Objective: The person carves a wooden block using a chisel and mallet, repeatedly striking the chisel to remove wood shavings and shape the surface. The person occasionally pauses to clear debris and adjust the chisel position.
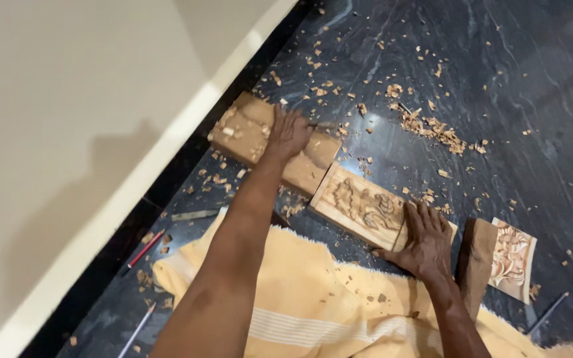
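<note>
My left hand (289,131) reaches out and rests on a plain wooden block (247,132) by the wall; a thin tool seems to lie under its fingers, though I cannot tell if it is gripped. My right hand (424,240) presses flat on the near end of a carved wooden panel (359,202) lying on the dark stone floor (512,79). A second carved panel (513,257) leans just right of that hand.
Wood chips (432,126) lie scattered over the floor. A yellow cloth (313,298) covers the floor beneath my arms. A red pencil (144,250), another pencil (137,328) and a metal chisel (195,215) lie at left by the white wall (67,132). Another tool (546,311) lies at right.
</note>
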